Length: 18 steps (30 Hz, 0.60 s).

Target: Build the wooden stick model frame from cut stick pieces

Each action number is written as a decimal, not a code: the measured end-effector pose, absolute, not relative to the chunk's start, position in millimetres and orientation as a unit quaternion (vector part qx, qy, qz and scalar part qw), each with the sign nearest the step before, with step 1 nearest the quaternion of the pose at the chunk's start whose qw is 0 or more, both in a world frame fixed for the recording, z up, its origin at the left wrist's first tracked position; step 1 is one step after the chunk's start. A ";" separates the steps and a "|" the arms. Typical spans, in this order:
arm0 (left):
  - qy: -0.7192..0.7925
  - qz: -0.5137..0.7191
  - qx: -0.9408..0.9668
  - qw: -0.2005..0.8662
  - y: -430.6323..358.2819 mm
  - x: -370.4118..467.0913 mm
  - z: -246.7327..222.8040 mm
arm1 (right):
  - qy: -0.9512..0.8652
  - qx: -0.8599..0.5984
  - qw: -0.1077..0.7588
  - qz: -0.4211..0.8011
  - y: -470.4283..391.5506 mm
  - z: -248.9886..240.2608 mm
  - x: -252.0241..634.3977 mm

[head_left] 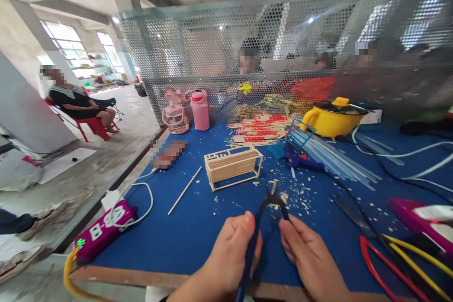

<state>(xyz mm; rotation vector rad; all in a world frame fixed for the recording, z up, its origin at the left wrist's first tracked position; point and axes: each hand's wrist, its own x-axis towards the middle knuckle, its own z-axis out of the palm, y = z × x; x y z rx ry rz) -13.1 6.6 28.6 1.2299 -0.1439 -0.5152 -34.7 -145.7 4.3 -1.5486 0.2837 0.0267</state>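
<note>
Near the table's front edge, my left hand is closed around one handle of a dark pair of pliers. My right hand grips the other handle, and the two handles are spread apart. The jaws point away from me, with a small pale bit at their tips; whether they bite on it I cannot tell. Beyond them stands a small wooden frame built from thin sticks, touched by neither hand. A single wooden stick lies to its left on the blue tabletop.
Red-marked sticks are heaped behind the frame. A blue glue gun, clear glue sticks and a yellow pot stand or lie right. Scissors lie front right, a purple power strip left. A perforated metal screen closes the back.
</note>
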 end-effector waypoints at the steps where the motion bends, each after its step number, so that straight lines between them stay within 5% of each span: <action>1: -0.032 -0.252 0.555 0.792 4.5 -14.2 28.2 | 0.137 -0.691 0.709 0.016 -142.6 5.1 -34.5; 5: 0.019 -0.193 0.627 0.755 1.6 -18.0 27.6 | 0.131 -0.701 0.700 0.021 -138.8 5.8 -35.1; 13: -0.167 0.076 0.818 0.545 3.8 -9.1 26.2 | 0.185 -0.569 0.798 0.077 -116.9 10.5 -37.8; 18: -0.195 0.091 0.813 0.541 -3.8 -12.2 32.5 | 0.152 -0.522 0.831 0.122 -100.6 2.7 -40.9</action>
